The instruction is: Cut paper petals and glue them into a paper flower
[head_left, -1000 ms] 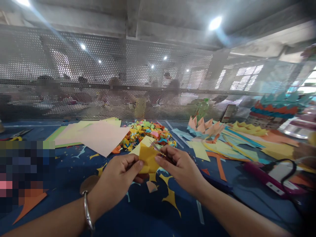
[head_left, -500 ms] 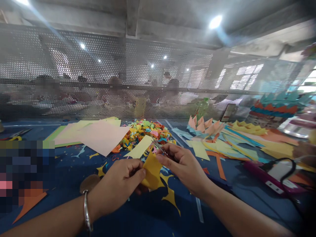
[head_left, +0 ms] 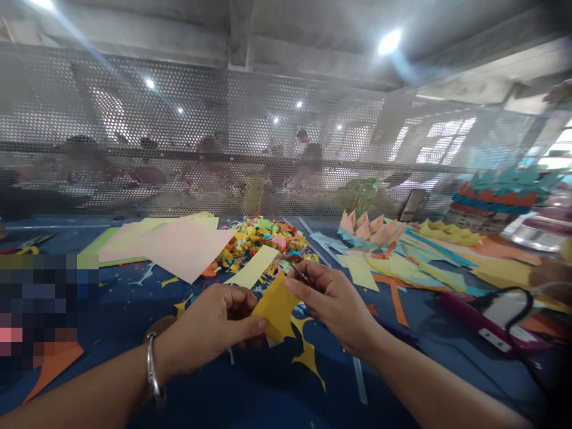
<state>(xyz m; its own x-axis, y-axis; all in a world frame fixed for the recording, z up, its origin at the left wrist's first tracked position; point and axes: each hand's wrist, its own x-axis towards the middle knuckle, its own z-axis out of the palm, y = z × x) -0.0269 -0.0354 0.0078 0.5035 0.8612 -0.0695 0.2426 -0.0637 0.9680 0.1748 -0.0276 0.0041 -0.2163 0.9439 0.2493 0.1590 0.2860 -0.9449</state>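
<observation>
Between finger and thumb, my left hand [head_left: 227, 319] pinches a piece of yellow paper [head_left: 276, 307] with a curved cut edge. My right hand [head_left: 326, 295] is closed around small metal scissors [head_left: 300, 272], mostly hidden by the fingers, their tips pointing up and left. The right thumb and fingers come close to the paper's upper right corner; whether they touch it I cannot tell. Beneath the hands lie curved yellow offcuts [head_left: 308, 357] on the dark blue tablecloth [head_left: 250, 396]. A pale yellow paper strip [head_left: 254, 268] rests just beyond the hands.
Behind the hands is a heap of colourful paper scraps [head_left: 277, 232]. Pink paper sheets [head_left: 187, 244] lie left of it. Pointed peach paper pieces [head_left: 370, 226] stand on the right, near a purple power strip [head_left: 491, 325] with a cable. A perforated metal screen [head_left: 268, 137] closes off the back.
The yellow paper has turned slightly and shifted a little in my left hand, whose thumb now lies flatter across it. The scissors' tips have drawn back and tilted, showing less.
</observation>
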